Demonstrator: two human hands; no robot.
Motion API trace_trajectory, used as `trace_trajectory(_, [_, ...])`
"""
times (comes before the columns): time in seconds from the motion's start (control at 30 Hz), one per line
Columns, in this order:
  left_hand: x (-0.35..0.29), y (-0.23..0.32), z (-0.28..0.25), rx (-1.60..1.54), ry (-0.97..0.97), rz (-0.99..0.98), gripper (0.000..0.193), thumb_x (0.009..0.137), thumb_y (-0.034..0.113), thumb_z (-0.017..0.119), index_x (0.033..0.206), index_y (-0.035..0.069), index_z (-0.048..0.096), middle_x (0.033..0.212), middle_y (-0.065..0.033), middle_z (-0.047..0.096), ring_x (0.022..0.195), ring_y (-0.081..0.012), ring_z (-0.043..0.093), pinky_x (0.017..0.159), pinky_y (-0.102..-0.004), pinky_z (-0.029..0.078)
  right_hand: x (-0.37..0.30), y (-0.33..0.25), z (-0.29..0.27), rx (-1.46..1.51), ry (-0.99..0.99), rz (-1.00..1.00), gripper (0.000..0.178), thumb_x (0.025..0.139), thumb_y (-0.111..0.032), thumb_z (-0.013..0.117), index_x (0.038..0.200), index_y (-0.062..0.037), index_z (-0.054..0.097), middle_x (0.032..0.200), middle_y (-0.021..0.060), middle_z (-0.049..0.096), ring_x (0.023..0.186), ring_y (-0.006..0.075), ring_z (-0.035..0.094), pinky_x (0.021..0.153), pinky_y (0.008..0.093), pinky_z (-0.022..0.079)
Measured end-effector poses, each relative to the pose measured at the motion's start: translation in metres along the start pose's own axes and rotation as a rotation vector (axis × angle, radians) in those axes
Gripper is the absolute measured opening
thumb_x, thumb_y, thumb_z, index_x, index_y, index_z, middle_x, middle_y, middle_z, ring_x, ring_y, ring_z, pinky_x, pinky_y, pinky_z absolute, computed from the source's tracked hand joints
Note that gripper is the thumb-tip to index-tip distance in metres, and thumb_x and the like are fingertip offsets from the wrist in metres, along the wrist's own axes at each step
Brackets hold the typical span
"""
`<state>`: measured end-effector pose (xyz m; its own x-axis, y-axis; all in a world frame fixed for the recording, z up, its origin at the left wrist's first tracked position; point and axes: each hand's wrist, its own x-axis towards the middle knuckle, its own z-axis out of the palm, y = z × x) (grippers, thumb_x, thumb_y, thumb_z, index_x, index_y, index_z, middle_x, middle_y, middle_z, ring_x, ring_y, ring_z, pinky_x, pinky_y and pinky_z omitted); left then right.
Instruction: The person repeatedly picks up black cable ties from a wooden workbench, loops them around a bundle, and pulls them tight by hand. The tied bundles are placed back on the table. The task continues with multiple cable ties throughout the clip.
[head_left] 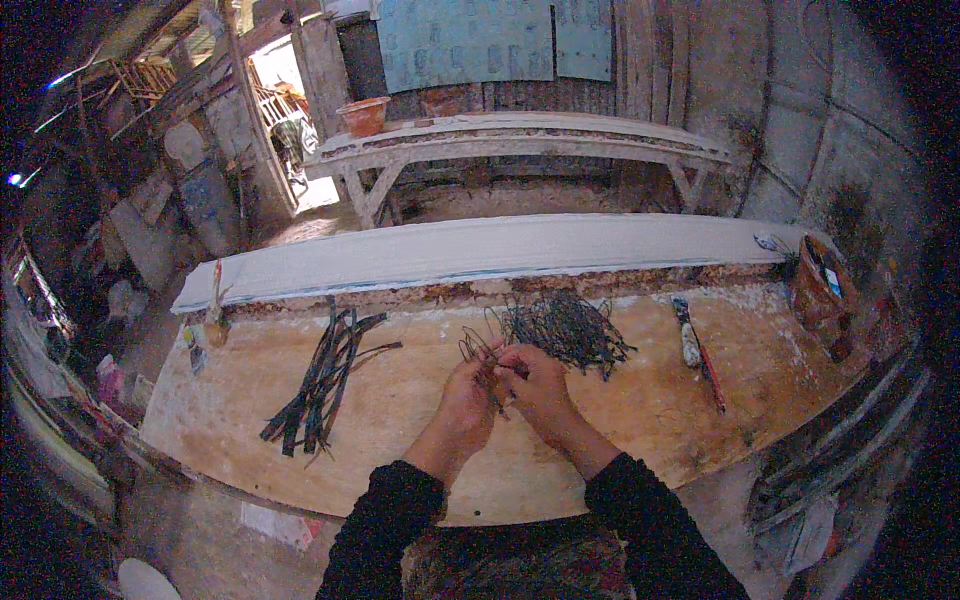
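My left hand (468,398) and my right hand (538,382) meet over the middle of the wooden board, fingers closed together. Between them are thin, dark, looped wire-like strands (470,346), which stick out above the left fingers. Just beyond the right hand lies a tangled heap of similar dark strands (568,330). To the left, a loose bundle of flat black strips (318,385) rests on the board. How the fingertips pinch the strands is partly hidden.
The wooden board (400,430) backs onto a long white-topped ledge (480,250). A whitish brush-like tool (686,335) and a red stick (711,378) lie at right, near a brown pot (822,285). Behind stands a bench (540,130) with a terracotta pot (363,117).
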<state>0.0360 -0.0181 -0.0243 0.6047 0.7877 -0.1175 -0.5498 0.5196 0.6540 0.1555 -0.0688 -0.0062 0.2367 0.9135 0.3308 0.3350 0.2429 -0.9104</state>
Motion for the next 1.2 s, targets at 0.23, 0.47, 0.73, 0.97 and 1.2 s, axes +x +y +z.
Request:
trace_trajectory(0.23, [-0.001, -0.007, 0.0, -0.233, -0.129, -0.083, 0.043, 0.097, 0.042, 0.036, 0.125, 0.012, 0.049, 0.108, -0.0087, 0.061, 0.097, -0.0231, 0.059, 0.089, -0.0405, 0.047, -0.004, -0.018, -0.006, -0.113, -0.061, -0.083, 0.009, 0.08, -0.001, 0.063, 0.089, 0.0001, 0.062, 0.088, 0.0092, 0.062, 0.084, 0.0166, 0.059, 0.075, 0.0283, 0.047])
trace_trajectory(0.47, [-0.006, -0.002, 0.005, -0.024, -0.033, 0.155, 0.054, 0.095, 0.052, 0.031, 0.107, 0.005, 0.053, 0.11, -0.0162, 0.06, 0.097, -0.0283, 0.058, 0.088, -0.0447, 0.047, -0.01, -0.011, 0.003, -0.199, -0.148, -0.15, 0.017, 0.078, -0.014, 0.068, 0.088, 0.0, 0.065, 0.09, 0.0122, 0.064, 0.076, 0.0227, 0.062, 0.07, 0.0323, 0.049])
trace_trajectory(0.73, [-0.007, -0.005, 0.014, -0.371, 0.047, 0.035, 0.054, 0.092, 0.057, 0.034, 0.094, 0.006, 0.051, 0.099, -0.0146, 0.06, 0.095, -0.0286, 0.058, 0.086, -0.0418, 0.048, -0.008, 0.001, 0.007, -0.135, -0.059, -0.095, 0.015, 0.08, -0.011, 0.066, 0.087, 0.0013, 0.063, 0.094, 0.0146, 0.065, 0.078, 0.0199, 0.063, 0.072, 0.0323, 0.049])
trace_trajectory(0.97, [0.008, -0.005, -0.012, -0.148, 0.204, 0.087, 0.033, 0.095, 0.041, 0.045, 0.098, 0.008, 0.049, 0.08, -0.0035, 0.053, 0.074, -0.0175, 0.054, 0.072, -0.0336, 0.049, -0.007, -0.027, -0.003, -0.193, -0.169, 0.05, 0.017, 0.082, -0.017, 0.065, 0.09, -0.0027, 0.064, 0.093, 0.0124, 0.066, 0.081, 0.0225, 0.063, 0.072, 0.0327, 0.049])
trace_trajectory(1.2, [0.024, 0.006, -0.044, -0.267, 0.094, 0.024, 0.025, 0.096, 0.031, 0.047, 0.097, 0.007, 0.051, 0.067, 0.0004, 0.045, 0.05, -0.0089, 0.039, 0.046, -0.026, 0.038, 0.034, 0.056, -0.052, -0.817, 0.283, -0.187, 0.024, 0.084, -0.021, 0.062, 0.107, -0.0133, 0.064, 0.103, 0.0105, 0.064, 0.096, 0.0287, 0.058, 0.087, 0.045, 0.04])
